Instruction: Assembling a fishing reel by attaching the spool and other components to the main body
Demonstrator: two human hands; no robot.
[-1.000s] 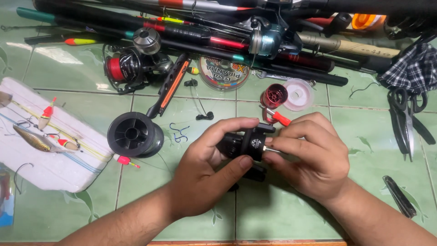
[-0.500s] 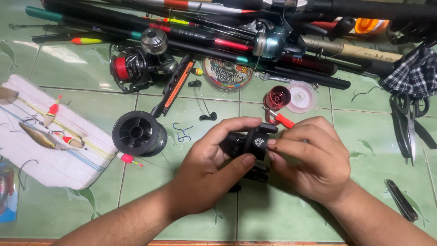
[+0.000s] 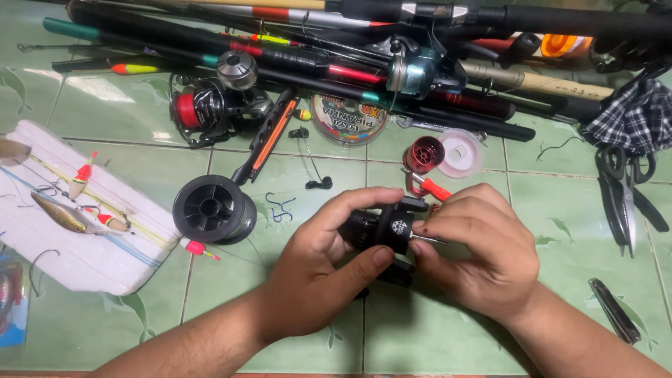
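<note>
At the top of the green tiled floor (image 3: 455, 336), just below a heap of fishing rods (image 3: 350, 42), lies a round flat line spool (image 3: 348, 117) with a bright label of orange, green and white print, and to its right a small red spool (image 3: 423, 155) touches a clear plastic one (image 3: 460, 152). Far left, a white foam block (image 3: 70, 245) carries floats and a lure, and a blue-edged packet (image 3: 14, 301) pokes in at the frame's edge. Near the middle, a black empty spool (image 3: 213, 208) sits just left of the hands. Between them, above the floor, is a black fishing reel body (image 3: 381, 229), compact and matte with a small pale emblem on its round face. The left hand (image 3: 315, 280) curls around it, thumb below and fingers over the top, gripping firmly. The right hand (image 3: 483, 255) is closed with its fingertips pinching a thin metal shaft sticking out of the reel's side.
</note>
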